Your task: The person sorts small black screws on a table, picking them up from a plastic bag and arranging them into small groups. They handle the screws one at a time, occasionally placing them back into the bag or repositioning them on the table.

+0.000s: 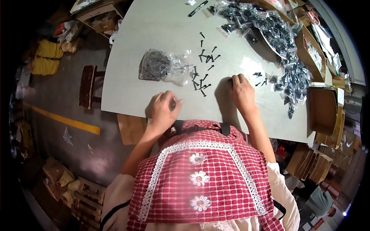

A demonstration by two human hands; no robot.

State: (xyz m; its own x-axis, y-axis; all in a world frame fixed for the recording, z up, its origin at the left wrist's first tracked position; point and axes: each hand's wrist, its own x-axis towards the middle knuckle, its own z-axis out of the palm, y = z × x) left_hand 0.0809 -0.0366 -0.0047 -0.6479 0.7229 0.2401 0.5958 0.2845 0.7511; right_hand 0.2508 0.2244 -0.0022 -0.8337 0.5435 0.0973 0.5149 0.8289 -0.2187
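Observation:
My left hand (165, 109) is at the near edge of the pale table (127, 92), fingers curled around a small dark piece I cannot make out. My right hand (243, 92) rests farther right, its fingers bent down and pressed together; a bit of something dark shows by the fingertips, too hidden to name. Between and beyond the hands lie several loose black screws (204, 86), with more black screws (208, 57) farther back. Left of them sits a clear plastic bag (156, 66) full of dark parts. A few small black pieces (257, 74) lie right of my right hand, by a clear little bag (250, 64).
Many small clear bags of black parts (296, 79) are heaped along the table's right side. Cardboard boxes (323, 109) stand beyond that edge. A black marker (197, 9) lies at the back. A wooden stool (88, 86) stands on the left. Another person (320, 202) is at the lower right.

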